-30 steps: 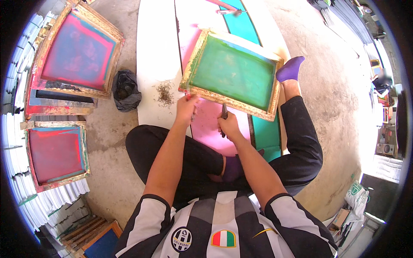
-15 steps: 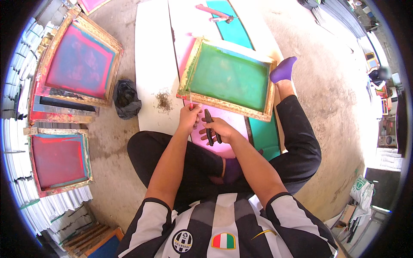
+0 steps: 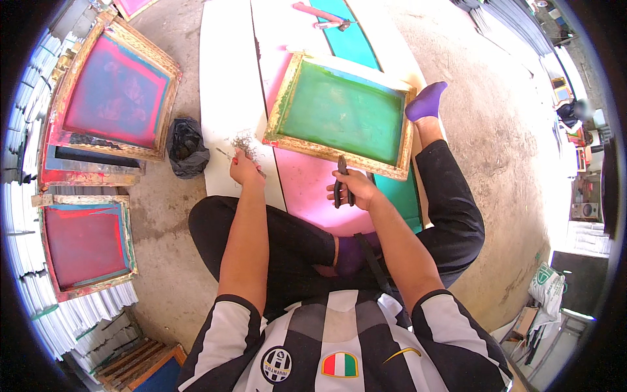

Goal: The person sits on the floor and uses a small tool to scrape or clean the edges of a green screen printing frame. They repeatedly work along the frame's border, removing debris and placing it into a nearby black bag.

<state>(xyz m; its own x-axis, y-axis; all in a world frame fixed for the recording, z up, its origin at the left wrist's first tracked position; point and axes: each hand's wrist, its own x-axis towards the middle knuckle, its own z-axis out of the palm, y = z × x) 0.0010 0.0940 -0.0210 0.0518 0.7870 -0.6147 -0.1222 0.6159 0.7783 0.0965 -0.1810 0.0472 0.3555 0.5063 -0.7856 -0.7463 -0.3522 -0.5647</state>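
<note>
My left hand (image 3: 246, 171) is closed around a slim red-handled screwdriver (image 3: 234, 159), its thin metal shaft sticking out to the left. The fingertips are at a small pile of thin brown bits (image 3: 243, 140), which look like pulled staples, on the white board. My right hand (image 3: 359, 187) grips black-handled pliers (image 3: 339, 185), jaws pointing up toward the frame's near edge. Just beyond lies a wooden screen-printing frame (image 3: 294, 142) with green mesh (image 3: 343, 114), tilted across the boards. Whether the pliers touch its wood, I cannot tell.
A crumpled black plastic bag (image 3: 188, 149) sits left of the white board (image 3: 225, 72). More screen frames (image 3: 121, 88) with red and blue mesh lean against paper stacks (image 3: 78, 313). A red-handled tool (image 3: 320, 12) and a cutter (image 3: 330, 25) lie at the far end. My purple-socked foot (image 3: 426, 101) rests beside the green frame.
My left hand has moved left from the frame's near corner to the brown pile, still with the screwdriver. My right hand with the pliers has shifted right and slightly up.
</note>
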